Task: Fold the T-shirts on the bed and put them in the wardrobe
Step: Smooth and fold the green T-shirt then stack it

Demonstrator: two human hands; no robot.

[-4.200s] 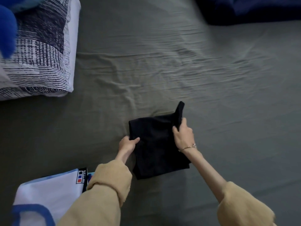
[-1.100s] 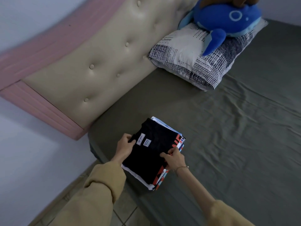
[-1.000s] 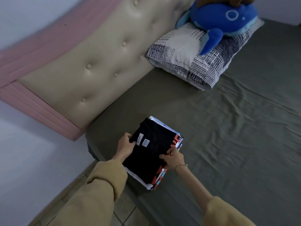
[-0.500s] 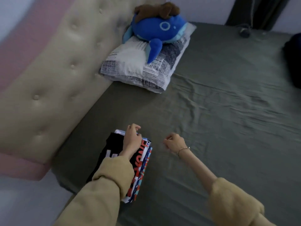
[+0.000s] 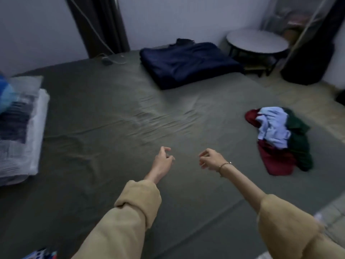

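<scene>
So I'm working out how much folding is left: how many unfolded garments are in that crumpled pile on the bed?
3 can be told apart by colour in the pile at the bed's right side: a light blue one on top, a dark red one nearest, a dark green one on the right. More may be hidden underneath.

I was looking into a home bedroom. A wide bed (image 5: 112,113) with a wrinkled olive-grey sheet filled most of my view, a patterned pillow (image 5: 20,135) lay at its left edge, and a folded dark blue blanket (image 5: 188,62) sat at the far side. Crumpled T-shirts (image 5: 278,135) lay heaped on the sheet. Beyond the bed stood a low round table (image 5: 257,43), dark curtains (image 5: 100,25) and pale walls.
</scene>
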